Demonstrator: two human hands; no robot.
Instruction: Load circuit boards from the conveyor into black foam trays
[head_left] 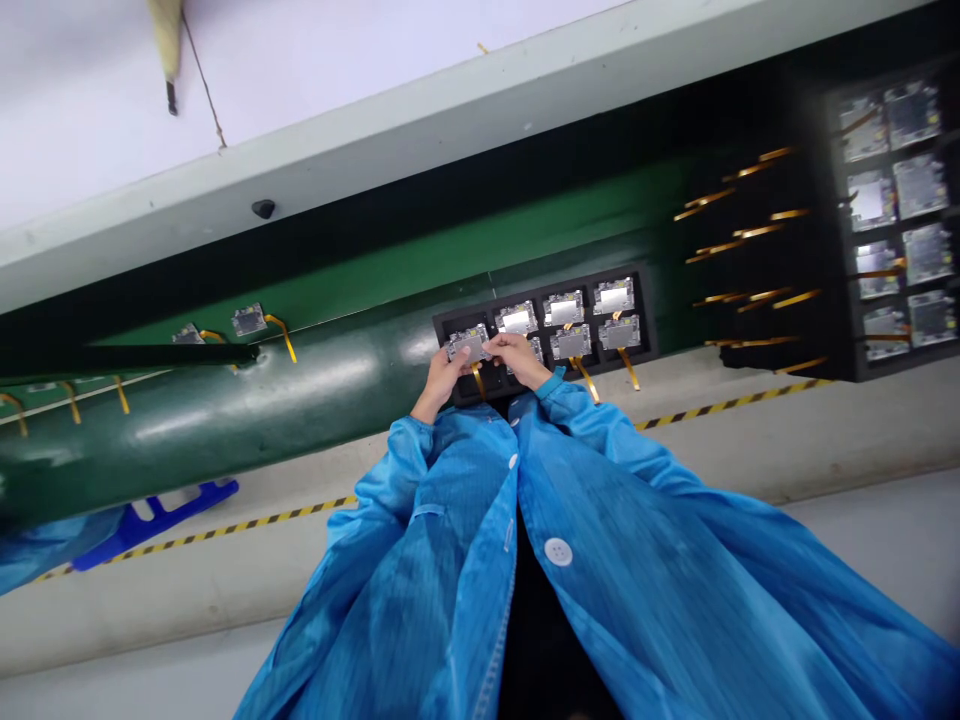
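Note:
A small circuit module (469,346) with a silver shield and an orange flex cable is pinched between both my hands. My left hand (444,374) grips its left end; my right hand (519,356) grips its right end. I hold it over the near left corner of a black tray (646,310) that lies on the green conveyor belt (300,400) and carries several similar modules (564,308) with orange cables. Both my arms are in blue coat sleeves.
A second, larger black tray (825,230) with several modules and orange cables sits on the belt at right. Loose modules (249,320) lie on the belt at left. A yellow-black striped line (720,406) marks the bench edge. Blue plastic part (150,510) at left.

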